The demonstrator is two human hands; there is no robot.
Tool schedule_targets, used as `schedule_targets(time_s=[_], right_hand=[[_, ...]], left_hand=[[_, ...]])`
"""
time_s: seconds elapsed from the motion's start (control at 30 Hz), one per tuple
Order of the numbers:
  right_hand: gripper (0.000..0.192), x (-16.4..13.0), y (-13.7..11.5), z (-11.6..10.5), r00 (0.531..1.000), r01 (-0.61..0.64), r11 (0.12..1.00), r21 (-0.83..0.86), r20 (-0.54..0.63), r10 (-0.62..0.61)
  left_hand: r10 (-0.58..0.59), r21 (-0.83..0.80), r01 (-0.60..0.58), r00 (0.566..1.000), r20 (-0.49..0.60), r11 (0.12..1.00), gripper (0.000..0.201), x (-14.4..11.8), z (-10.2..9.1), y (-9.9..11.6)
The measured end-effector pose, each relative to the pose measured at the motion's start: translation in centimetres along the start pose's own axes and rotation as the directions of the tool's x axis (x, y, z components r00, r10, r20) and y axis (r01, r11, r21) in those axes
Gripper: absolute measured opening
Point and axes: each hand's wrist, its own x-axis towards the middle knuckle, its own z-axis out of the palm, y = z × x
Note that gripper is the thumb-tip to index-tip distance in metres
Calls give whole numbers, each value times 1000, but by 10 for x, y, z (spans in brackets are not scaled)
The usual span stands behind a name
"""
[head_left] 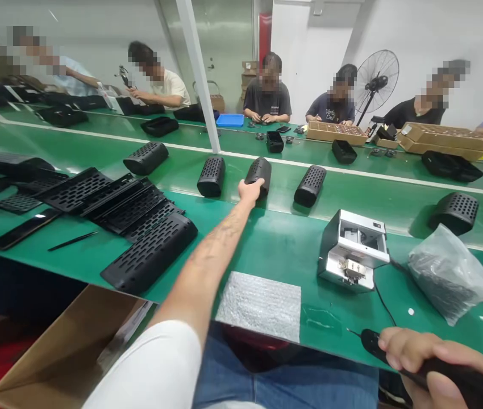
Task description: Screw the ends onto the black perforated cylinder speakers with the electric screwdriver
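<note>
My left hand (250,190) is stretched far forward and grips a black perforated speaker shell (259,171) standing on the green conveyor belt (352,193). Two more such shells stand beside it, one to its left (211,176) and one to its right (310,185). My right hand (427,363) stays near the table's front edge at the lower right, closed around a black electric screwdriver (458,382) with its tip pointing left. A grey foam pad (260,305) lies on the table in front of me.
A metal screw feeder (353,248) and a plastic bag of small parts (450,274) sit to the right. Several black grille panels (139,227) are stacked to the left, above an open cardboard box (62,355). Several people work across the belt, by a fan (375,82).
</note>
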Motion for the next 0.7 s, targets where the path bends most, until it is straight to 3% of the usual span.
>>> schedule_targets(time_s=[0.1, 0.17, 0.23, 0.3, 0.4, 0.5, 0.57, 0.7], right_hand=[[11, 14, -24, 30, 997, 56, 991, 119, 47, -62], [13, 22, -32, 40, 994, 29, 980, 196, 98, -49], [17, 27, -36, 48, 991, -3, 965, 261, 130, -32], [19, 29, -40, 59, 989, -16, 953, 303, 144, -29], [21, 31, -44, 80, 988, 14, 945, 328, 144, -65], [23, 34, -41, 100, 985, 46, 950, 309, 145, -95], [23, 35, -35, 109, 979, 45, 958, 282, 176, -98], [21, 37, -23, 116, 963, 30, 973, 227, 253, -89]], left_hand=[[150, -36, -147, 984, 99, 988, 100, -28, -90, -38], [241, -54, -234, 946, 218, 971, 108, -57, -150, -69], [441, -55, -466, 783, 439, 883, 114, -91, -198, -99], [533, -34, -634, 619, 578, 773, 108, -125, -228, -121], [541, -48, -748, 432, 722, 661, 103, -164, -243, -141], [507, -111, -756, 316, 802, 646, 102, -181, -238, -151], [488, -143, -730, 284, 825, 668, 101, -182, -232, -156], [473, -185, -680, 264, 841, 709, 100, -178, -227, -165]])
